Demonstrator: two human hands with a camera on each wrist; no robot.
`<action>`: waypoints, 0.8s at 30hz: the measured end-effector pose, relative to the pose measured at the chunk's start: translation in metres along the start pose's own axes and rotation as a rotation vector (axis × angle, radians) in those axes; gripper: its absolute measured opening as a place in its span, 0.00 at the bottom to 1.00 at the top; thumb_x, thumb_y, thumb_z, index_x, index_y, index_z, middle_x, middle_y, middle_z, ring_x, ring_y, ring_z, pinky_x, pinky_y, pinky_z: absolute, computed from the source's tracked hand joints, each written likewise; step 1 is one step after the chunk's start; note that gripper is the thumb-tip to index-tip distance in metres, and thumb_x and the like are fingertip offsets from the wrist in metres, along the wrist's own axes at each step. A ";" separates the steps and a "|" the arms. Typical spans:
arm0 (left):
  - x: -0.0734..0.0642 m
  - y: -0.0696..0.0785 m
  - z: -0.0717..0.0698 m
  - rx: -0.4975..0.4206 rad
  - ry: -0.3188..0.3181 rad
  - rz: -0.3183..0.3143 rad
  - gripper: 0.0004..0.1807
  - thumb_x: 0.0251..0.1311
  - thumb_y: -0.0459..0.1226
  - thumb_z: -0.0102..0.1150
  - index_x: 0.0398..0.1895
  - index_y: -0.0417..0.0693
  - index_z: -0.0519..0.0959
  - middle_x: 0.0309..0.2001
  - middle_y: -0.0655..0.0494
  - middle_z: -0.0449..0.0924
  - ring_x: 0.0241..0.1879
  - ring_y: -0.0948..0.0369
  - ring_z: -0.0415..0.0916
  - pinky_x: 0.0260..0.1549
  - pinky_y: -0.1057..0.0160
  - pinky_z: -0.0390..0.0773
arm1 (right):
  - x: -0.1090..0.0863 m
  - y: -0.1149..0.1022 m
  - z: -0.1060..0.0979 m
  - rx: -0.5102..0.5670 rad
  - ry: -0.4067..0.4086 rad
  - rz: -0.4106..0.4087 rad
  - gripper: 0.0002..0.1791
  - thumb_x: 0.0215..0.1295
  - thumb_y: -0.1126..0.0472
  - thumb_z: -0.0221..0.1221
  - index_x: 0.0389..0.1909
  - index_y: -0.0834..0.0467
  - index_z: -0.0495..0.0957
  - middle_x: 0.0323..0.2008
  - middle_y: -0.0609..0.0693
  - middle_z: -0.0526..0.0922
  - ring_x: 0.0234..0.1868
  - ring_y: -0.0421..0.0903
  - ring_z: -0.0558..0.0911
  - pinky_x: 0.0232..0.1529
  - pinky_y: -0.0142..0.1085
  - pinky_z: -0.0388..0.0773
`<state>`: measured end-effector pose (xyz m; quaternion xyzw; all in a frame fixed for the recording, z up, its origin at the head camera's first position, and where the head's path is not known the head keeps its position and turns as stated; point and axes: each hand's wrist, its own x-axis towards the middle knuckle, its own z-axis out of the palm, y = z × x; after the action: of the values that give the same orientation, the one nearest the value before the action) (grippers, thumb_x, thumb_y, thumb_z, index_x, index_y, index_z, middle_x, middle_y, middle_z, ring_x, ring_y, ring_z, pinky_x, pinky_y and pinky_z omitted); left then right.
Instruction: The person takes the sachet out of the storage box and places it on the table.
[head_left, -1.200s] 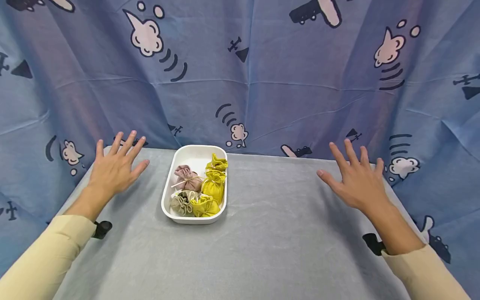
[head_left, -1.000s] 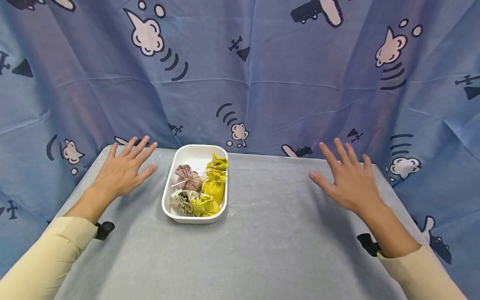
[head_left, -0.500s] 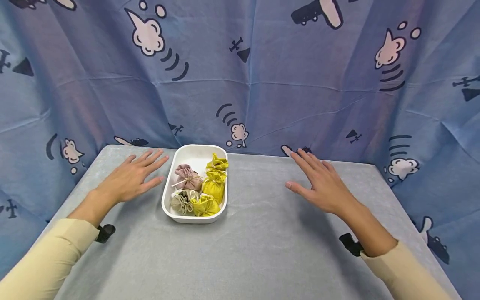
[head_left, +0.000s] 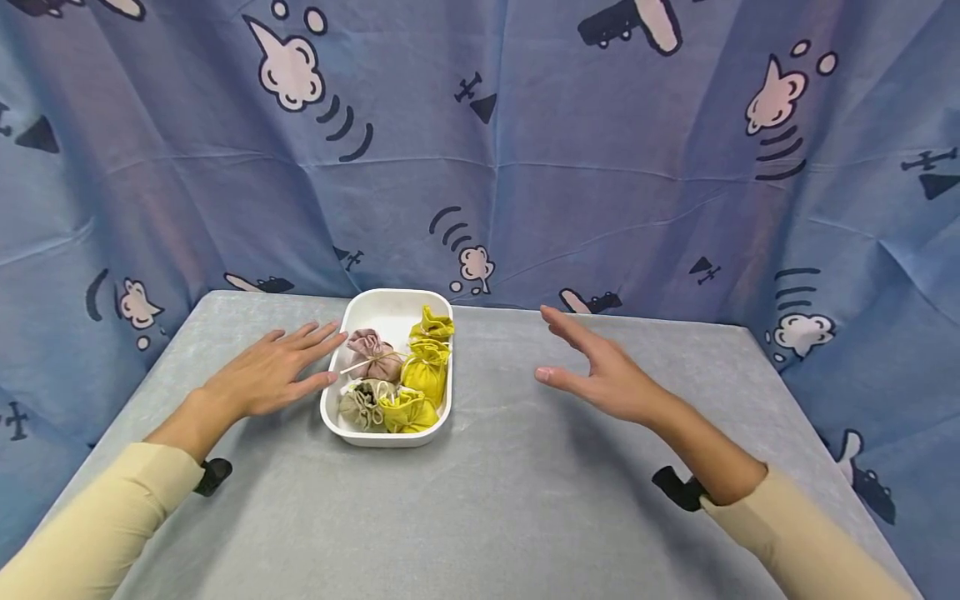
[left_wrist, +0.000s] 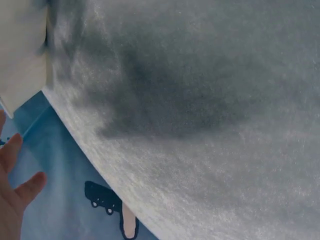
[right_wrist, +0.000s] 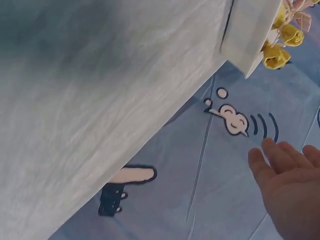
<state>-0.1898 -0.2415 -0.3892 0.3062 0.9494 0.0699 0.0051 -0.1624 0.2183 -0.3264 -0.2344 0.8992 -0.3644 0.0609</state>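
Note:
A white rectangular tray holds small drawstring pouches: a dusty pink one, a grey-green one and yellow ones along its right side. My left hand hovers at the tray's left side, its fingertips overlapping the rim in the head view; whether they touch it I cannot tell. To the right of the tray, apart from it, my right hand is in the air with thumb and fingers spread, holding nothing. The right wrist view shows the tray wall beyond that hand.
A grey cloth-covered table lies beneath both hands. Behind it and at its sides hangs a blue patterned curtain. Each wrist carries a small black camera, such as the right one.
Both hands have moved inward toward the tray, the right one farther to the left. The left hand has come up to the tray's left rim. Tray and pouches have stayed put.

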 end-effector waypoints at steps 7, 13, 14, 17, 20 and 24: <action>0.000 0.000 0.002 -0.002 0.002 0.017 0.37 0.74 0.58 0.43 0.78 0.50 0.57 0.77 0.47 0.54 0.74 0.43 0.53 0.64 0.36 0.61 | 0.008 -0.006 0.008 0.246 -0.023 -0.082 0.44 0.68 0.58 0.64 0.79 0.50 0.52 0.75 0.52 0.62 0.73 0.52 0.64 0.71 0.45 0.61; 0.000 -0.001 0.003 -0.002 0.006 0.033 0.37 0.73 0.58 0.44 0.77 0.49 0.59 0.77 0.50 0.56 0.74 0.45 0.55 0.64 0.36 0.61 | 0.013 -0.014 0.016 0.331 -0.043 -0.086 0.43 0.66 0.60 0.65 0.78 0.51 0.55 0.73 0.52 0.64 0.72 0.52 0.67 0.69 0.46 0.64; 0.000 -0.001 0.003 -0.001 0.006 0.035 0.37 0.73 0.58 0.44 0.77 0.49 0.59 0.77 0.50 0.56 0.74 0.45 0.56 0.64 0.36 0.61 | 0.014 -0.015 0.017 0.337 -0.045 -0.083 0.43 0.66 0.60 0.65 0.78 0.51 0.55 0.73 0.52 0.65 0.72 0.52 0.67 0.69 0.46 0.65; 0.000 -0.001 0.003 0.002 0.009 0.040 0.37 0.73 0.58 0.44 0.77 0.48 0.60 0.76 0.50 0.56 0.73 0.44 0.57 0.63 0.35 0.61 | 0.017 -0.018 0.021 0.366 -0.057 -0.083 0.42 0.66 0.60 0.65 0.77 0.52 0.56 0.72 0.52 0.66 0.71 0.52 0.68 0.68 0.46 0.67; 0.001 -0.001 0.003 -0.003 0.010 0.039 0.37 0.73 0.58 0.44 0.77 0.48 0.60 0.76 0.50 0.57 0.73 0.44 0.57 0.63 0.35 0.61 | 0.020 -0.021 0.025 0.389 -0.069 -0.089 0.42 0.65 0.59 0.67 0.77 0.52 0.57 0.71 0.53 0.68 0.71 0.51 0.69 0.67 0.45 0.68; 0.000 -0.001 0.004 -0.012 0.008 0.040 0.37 0.73 0.57 0.45 0.77 0.47 0.60 0.76 0.49 0.57 0.73 0.44 0.56 0.63 0.35 0.60 | 0.024 -0.023 0.031 0.415 -0.091 -0.102 0.42 0.63 0.60 0.68 0.76 0.52 0.59 0.69 0.53 0.70 0.69 0.49 0.70 0.65 0.41 0.70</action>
<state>-0.1906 -0.2418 -0.3931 0.3248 0.9427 0.0769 0.0018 -0.1665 0.1732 -0.3312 -0.2781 0.7883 -0.5332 0.1297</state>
